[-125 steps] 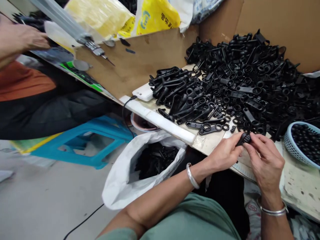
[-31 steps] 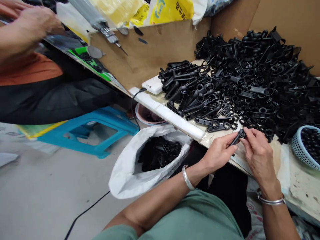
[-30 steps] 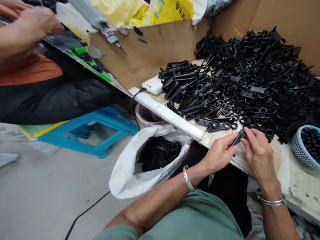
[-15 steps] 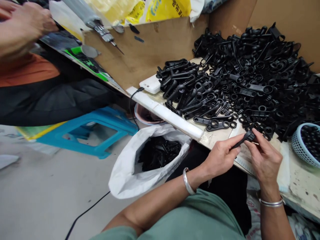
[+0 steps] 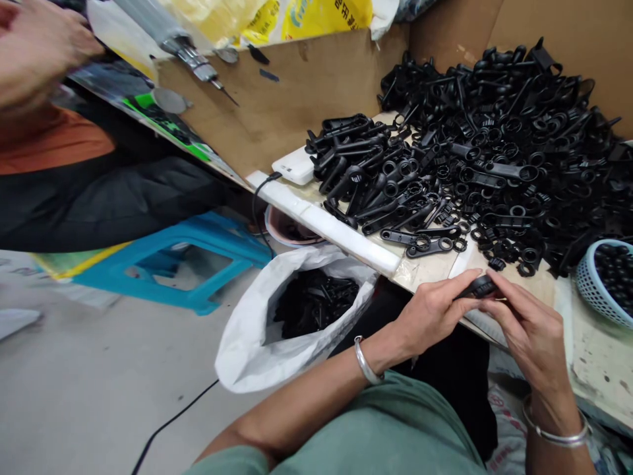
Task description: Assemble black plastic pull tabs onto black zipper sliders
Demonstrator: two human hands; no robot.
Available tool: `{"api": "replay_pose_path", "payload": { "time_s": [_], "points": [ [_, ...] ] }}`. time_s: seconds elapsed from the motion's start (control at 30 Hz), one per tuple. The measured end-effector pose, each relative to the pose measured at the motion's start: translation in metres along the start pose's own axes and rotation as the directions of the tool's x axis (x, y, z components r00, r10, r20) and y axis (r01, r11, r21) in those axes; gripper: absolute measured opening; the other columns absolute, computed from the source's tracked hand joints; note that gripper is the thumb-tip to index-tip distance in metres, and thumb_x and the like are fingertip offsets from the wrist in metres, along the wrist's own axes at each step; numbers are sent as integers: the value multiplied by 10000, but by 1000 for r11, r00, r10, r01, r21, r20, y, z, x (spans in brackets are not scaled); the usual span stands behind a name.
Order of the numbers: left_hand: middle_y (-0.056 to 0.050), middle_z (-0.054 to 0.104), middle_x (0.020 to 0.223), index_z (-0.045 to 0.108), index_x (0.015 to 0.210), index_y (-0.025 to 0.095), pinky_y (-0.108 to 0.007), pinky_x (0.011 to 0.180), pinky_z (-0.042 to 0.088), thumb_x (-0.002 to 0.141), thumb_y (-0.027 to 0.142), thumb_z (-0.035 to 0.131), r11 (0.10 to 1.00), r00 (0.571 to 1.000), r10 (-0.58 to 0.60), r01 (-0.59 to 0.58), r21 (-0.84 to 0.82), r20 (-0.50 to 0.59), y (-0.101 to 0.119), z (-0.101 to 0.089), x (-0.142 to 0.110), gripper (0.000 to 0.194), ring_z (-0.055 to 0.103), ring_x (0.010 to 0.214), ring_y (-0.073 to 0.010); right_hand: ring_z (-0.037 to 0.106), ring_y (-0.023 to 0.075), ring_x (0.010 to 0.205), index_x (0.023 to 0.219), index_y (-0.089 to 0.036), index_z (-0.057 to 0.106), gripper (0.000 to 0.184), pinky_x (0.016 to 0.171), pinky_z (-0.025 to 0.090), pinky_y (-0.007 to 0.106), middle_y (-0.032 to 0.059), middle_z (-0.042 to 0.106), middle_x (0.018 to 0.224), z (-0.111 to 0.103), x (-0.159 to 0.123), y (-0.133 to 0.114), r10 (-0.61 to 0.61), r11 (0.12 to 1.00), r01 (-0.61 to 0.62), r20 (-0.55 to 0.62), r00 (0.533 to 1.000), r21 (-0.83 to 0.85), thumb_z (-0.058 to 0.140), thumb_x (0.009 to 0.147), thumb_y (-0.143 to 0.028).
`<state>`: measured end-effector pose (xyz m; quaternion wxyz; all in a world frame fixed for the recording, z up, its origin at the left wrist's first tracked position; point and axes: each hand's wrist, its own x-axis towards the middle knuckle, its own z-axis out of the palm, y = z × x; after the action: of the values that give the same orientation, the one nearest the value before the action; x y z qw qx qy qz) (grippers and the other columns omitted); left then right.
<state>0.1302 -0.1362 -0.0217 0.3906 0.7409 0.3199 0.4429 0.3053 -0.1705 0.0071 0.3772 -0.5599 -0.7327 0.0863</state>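
Observation:
Between my fingertips, just over the table's near edge, is a black plastic part with a ribbed round end (image 5: 479,287). My left hand (image 5: 435,313) pinches it from the left, covering its other end. From the right, the thumb and fingers of my right hand (image 5: 531,323) close on the ribbed end. Just beyond my fingers lie small black rings (image 5: 528,256) and flat black arms with ring ends (image 5: 430,247). A large heap of similar black plastic parts (image 5: 494,145) covers the table behind them.
A light blue basket of black balls (image 5: 606,280) stands at the right. Below the table edge, an open white sack (image 5: 242,336) holds black parts. A white box with a cable (image 5: 294,166), a hanging electric screwdriver (image 5: 192,56), a blue stool (image 5: 198,234) and a co-worker's hand (image 5: 44,53) are leftward.
The black part has turned and moved slightly down and left between my hands. My right forearm has shifted outward to the right, and its fingers are closer to my left fingers.

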Motion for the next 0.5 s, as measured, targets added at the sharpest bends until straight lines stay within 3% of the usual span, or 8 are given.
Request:
{"api": "replay_pose_path", "payload": {
  "time_s": [0.1,0.23,0.33,0.5],
  "points": [
    [-35,747,974,578,1301,155,-234,796,563,962,273,541,996,997,-80,80,-45,3,5,-4,0,362,706,815,-146,741,175,784,1283,-223,661,378,796,627,325,43,773,977,-1,-7,0,147,965,-163,90,985,206,541,973,-404],
    [-68,731,999,523,1366,136,-272,795,566,975,306,479,998,998,-42,44,-44,40,9,-4,-9,430,694,830,-167,727,233,983,1175,-237,731,395,875,605,356,54,752,1129,8,-14,0,304,906,-326,123,945,269,625,894,-494],
    [-69,730,919,491,1393,110,-273,724,570,980,298,441,995,994,-85,88,-40,64,9,-3,-16,457,685,759,-165,739,237,892,1082,-238,769,360,768,619,337,49,775,1033,20,-19,-4,423,836,-452,158,892,310,623,885,-501],
    [-41,692,732,509,1368,45,-247,588,530,995,281,406,992,990,-117,112,64,75,11,-9,-19,453,645,609,-150,736,225,735,948,-218,800,319,659,612,315,53,787,922,32,-16,-18,472,831,-476,89,877,289,642,861,-481]
  ]
}}
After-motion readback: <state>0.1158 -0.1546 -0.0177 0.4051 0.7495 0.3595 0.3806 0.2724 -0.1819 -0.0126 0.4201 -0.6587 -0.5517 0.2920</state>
